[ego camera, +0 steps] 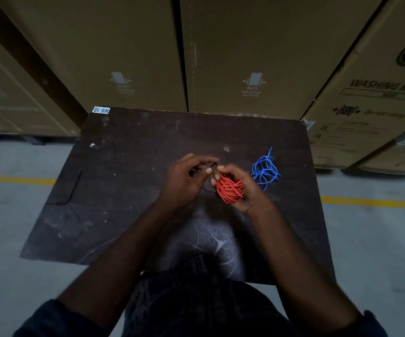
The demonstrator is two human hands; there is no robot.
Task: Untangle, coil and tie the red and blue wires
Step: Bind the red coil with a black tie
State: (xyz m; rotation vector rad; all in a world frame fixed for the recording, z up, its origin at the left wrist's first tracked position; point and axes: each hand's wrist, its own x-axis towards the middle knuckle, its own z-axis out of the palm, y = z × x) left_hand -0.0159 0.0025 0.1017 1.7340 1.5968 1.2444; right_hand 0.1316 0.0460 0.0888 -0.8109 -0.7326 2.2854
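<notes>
A coiled bundle of red wire (229, 189) sits in my right hand (241, 188), whose fingers curl round it above the middle of the dark table (128, 210). My left hand (186, 181) is just left of it and pinches a thin black tie (208, 166) that runs toward the red bundle. The fingertips of both hands meet at the bundle's top. The blue wire (265, 170) lies loose and tangled on the table, right of my right hand and apart from it.
Tall cardboard boxes (245, 57) stand close behind the table and to its right. A white label (101, 110) marks the table's far left corner. Grey floor with a yellow line (14, 180) lies on both sides.
</notes>
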